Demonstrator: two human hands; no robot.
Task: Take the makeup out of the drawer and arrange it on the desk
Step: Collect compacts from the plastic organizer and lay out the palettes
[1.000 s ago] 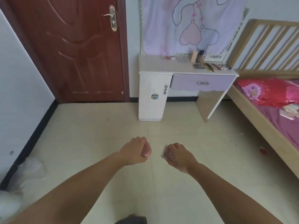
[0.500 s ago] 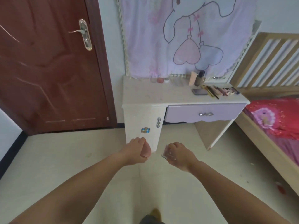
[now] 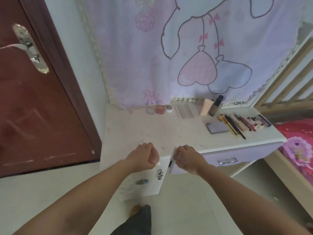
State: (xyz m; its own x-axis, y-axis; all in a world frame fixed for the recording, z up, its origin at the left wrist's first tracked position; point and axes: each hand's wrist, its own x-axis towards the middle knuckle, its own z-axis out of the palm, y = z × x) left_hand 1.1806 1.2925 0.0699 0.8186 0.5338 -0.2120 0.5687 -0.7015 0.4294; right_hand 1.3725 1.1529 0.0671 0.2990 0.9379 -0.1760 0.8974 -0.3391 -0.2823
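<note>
Clear, hard plastic, the small case (image 3: 174,154) looks light and slick in the right hand (image 3: 187,158), fingers curled round it above the bench (image 3: 135,133) front edge; pinch its flat sides. Left hand (image 3: 144,157): an empty fist.

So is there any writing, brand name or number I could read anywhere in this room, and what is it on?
None can be read.
Pink and lilac wall cloth: only drawn hearts, bows and a rose, no words.
Makeup pencils and tubes in a row on the white desk: any print too small and blurred.
Small blue sticker on the white cabinet door: blurred.
Small clear item in the right hand: no lettering shows.
</note>
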